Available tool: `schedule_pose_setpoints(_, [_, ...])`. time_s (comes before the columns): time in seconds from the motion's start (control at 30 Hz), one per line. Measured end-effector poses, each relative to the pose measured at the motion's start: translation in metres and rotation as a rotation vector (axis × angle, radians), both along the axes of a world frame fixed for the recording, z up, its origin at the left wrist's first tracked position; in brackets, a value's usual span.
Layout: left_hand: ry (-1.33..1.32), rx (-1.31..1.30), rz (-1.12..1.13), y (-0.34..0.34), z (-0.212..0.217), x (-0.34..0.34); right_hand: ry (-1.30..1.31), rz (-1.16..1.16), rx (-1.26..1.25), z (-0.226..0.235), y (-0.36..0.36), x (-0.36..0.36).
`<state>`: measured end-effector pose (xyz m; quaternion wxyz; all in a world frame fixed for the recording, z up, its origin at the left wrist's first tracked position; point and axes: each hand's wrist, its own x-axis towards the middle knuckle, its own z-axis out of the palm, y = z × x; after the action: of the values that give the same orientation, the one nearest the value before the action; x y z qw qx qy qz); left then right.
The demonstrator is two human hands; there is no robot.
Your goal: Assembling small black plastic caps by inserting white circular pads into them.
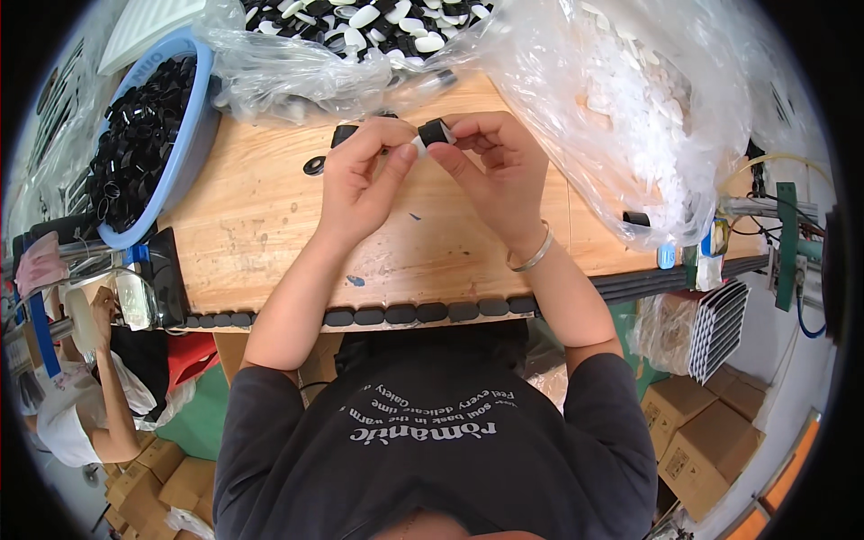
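Forearms (295,288) converging, the left hand (360,184) and right hand (504,175) meet at upper centre, pinching 1 small black-and-white cylindrical piece (433,132) between them. Around lies a wood-grain table (261,211), with a curved blue plastic basin (200,117) upper left and crinkled clear plastic (549,99) upper right.

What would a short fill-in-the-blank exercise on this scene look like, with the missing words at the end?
1. The tub on the table's left side is ____ in colour.
2. Of the left grip and the right grip, the bracelet is nearer the ____ one.
3. The loose ring on the table lies nearer the ____ grip.
4. Together, the grips hold a white part and a ____ one.

Missing words: blue; right; left; black.
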<state>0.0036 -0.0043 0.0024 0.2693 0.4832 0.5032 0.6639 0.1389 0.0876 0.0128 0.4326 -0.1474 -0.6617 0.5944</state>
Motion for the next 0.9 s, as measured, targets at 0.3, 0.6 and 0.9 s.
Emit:
schedule_pose_setpoints(0.3, [0.229,-0.007,-0.014,0.002,-0.005,-0.011,-0.085,-0.096,0.547,0.009,0.007,0.001])
schedule_pose_setpoints(0.6, [0.575,0.055,-0.035,0.002,0.007,-0.025,-0.145,-0.020,0.528,0.011,0.009,0.004])
schedule_pose_setpoints(0.9, [0.447,0.062,-0.031,0.004,0.001,-0.020,-0.102,-0.063,0.676,0.007,0.009,0.005])
